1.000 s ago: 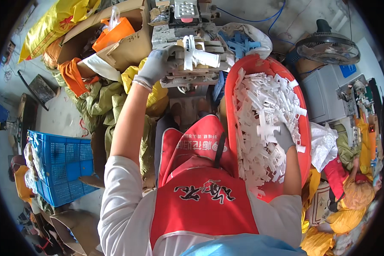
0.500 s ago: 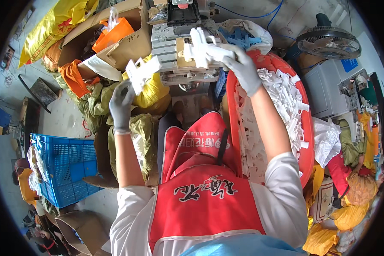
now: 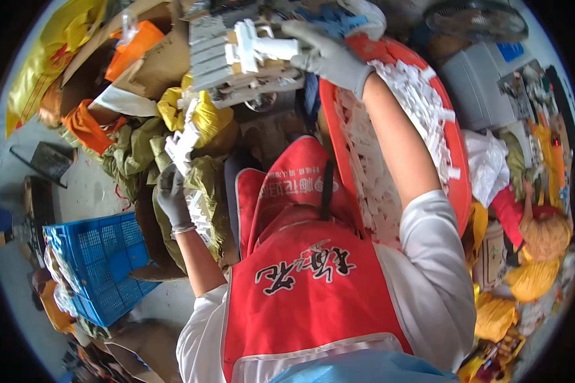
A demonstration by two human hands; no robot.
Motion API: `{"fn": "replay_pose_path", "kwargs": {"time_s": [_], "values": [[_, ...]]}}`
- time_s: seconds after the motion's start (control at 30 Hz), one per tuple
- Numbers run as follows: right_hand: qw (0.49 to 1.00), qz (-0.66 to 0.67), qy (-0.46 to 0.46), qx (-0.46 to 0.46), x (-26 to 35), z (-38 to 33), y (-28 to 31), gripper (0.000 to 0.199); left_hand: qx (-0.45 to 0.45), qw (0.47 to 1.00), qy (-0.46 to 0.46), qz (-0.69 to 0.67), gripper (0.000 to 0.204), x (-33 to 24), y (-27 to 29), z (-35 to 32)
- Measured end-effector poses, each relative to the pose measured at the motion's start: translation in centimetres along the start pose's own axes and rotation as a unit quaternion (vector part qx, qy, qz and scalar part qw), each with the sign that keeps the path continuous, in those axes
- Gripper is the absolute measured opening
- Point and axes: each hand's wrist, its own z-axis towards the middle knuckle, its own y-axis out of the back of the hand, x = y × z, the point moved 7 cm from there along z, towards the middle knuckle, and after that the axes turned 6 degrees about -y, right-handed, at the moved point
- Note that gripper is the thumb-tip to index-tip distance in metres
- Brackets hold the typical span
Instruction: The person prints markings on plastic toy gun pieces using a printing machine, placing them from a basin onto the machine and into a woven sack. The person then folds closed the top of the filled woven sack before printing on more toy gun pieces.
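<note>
My left hand [image 3: 172, 198], in a grey glove, is closed on the lower end of a white plastic piece [image 3: 184, 143], held up over an open green woven sack [image 3: 216, 214]. A white plastic toy gun [image 3: 255, 46] lies on the wooden block of a metal machine bed in front of me. Beside its handle end is my right hand [image 3: 333, 59], also gloved in grey. The fingers of that hand are spread, and whether the thumb touches the handle I cannot tell.
A red tub [image 3: 457, 185] full of white plastic pieces stands to my right. Yellow bags [image 3: 214, 121] and a cardboard box [image 3: 156, 70] are at the left, with a blue crate [image 3: 102, 262] nearer. A fan [image 3: 476, 19] stands at the far right.
My left hand has come down and nearer to me with its white piece, toward the sack. My right hand's fingers have spread, and the toy gun now lies on the block. The view has shifted.
</note>
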Motion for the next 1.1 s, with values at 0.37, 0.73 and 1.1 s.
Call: {"fn": "replay_pose_path", "kwargs": {"time_s": [0.37,0.73,1.1], "values": [[0.884,-0.023,-0.442,-0.151,-24.5,-35.8,0.5,0.029,-0.032,0.963,0.067,0.258,0.036,3.9,10.9,-6.6],[0.84,-0.432,-0.328,0.027,-28.7,-33.1,-9.3,0.041,0.044,0.908,-0.031,0.416,0.025,3.1,5.6,-4.4],[0.755,-0.488,-0.349,0.265,-31.5,-28.2,-8.2,0.042,0.126,0.874,-0.053,0.467,0.022,2.5,2.9,-5.8]]}}
